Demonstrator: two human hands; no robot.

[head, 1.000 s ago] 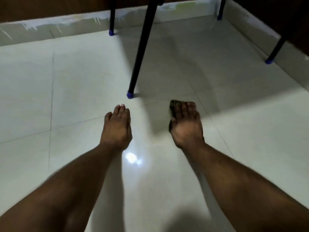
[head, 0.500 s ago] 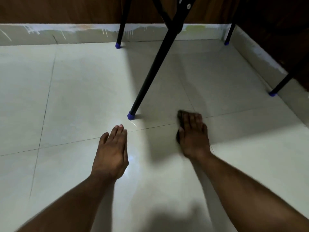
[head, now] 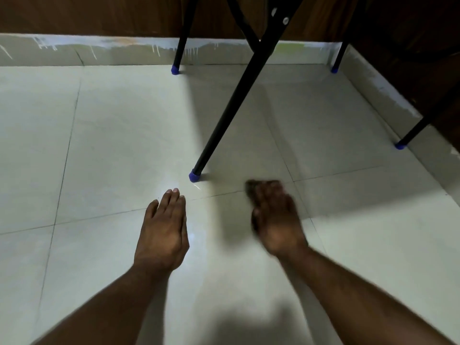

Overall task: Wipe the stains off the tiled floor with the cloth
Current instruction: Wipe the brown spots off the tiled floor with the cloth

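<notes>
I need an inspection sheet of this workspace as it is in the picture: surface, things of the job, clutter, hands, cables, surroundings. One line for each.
Surface: pale glossy tiled floor, grout lines visible; a small wet streak near the closest leg cap.
Job's things: dark cloth, mostly hidden under the right hand; stains too faint to tell.
Clutter: nothing seen.
Hands: left hand flat on the floor, fingers straight; right hand pressing the cloth, blurred.
Cables: nothing seen.
Surroundings: black furniture legs with blue caps; skirting with paint drips; dark wood wall above.
</notes>
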